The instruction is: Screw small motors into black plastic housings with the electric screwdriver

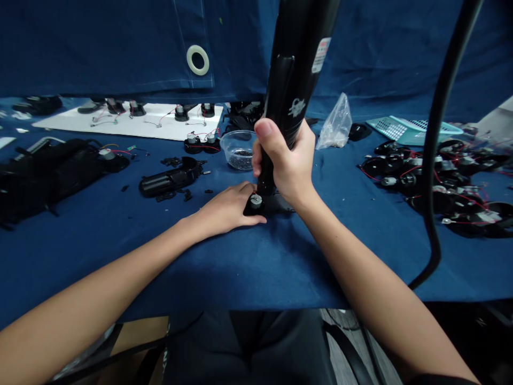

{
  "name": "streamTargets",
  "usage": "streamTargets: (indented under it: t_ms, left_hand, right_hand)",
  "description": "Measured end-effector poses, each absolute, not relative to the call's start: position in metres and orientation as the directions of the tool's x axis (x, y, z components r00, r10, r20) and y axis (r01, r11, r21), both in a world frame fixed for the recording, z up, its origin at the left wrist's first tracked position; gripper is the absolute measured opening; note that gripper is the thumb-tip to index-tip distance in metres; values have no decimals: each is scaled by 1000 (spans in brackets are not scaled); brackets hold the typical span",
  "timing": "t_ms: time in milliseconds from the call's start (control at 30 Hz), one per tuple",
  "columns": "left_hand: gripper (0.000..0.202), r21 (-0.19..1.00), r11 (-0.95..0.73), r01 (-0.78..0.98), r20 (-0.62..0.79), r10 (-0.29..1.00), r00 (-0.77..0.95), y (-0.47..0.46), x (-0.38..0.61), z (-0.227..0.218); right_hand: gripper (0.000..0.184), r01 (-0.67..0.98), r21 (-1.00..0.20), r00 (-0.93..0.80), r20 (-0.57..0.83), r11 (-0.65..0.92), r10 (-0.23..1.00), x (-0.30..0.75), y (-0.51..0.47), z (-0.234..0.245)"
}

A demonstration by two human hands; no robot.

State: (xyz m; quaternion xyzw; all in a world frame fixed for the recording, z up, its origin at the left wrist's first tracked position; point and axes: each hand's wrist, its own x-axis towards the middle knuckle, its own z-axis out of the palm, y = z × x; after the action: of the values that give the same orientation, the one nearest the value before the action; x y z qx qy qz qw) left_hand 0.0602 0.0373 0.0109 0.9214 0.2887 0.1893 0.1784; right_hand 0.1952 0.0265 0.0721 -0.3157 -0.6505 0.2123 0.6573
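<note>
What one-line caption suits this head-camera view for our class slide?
Right hand holds a black electric screwdriver upright; left hand steadies a small black motor housing.

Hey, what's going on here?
A person at a blue-covered table grips a black handheld power tool upright in their right hand. Their left hand holds down a small black part with a silver cap. A glass bowl of dark bits sits behind; wired black parts lie rightward.

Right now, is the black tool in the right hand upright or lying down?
Upright, slightly leaning: the right hand grips the black tool, lower end down.
</note>
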Motion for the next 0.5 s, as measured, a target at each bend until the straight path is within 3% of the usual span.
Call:
streamTargets:
  t_ms: [500]
  left_hand:
    - [53, 444, -775, 450, 263, 593, 761, 37, 60, 9]
  right_hand:
    - [39, 50, -680, 128, 731, 731, 671, 197, 29, 74]
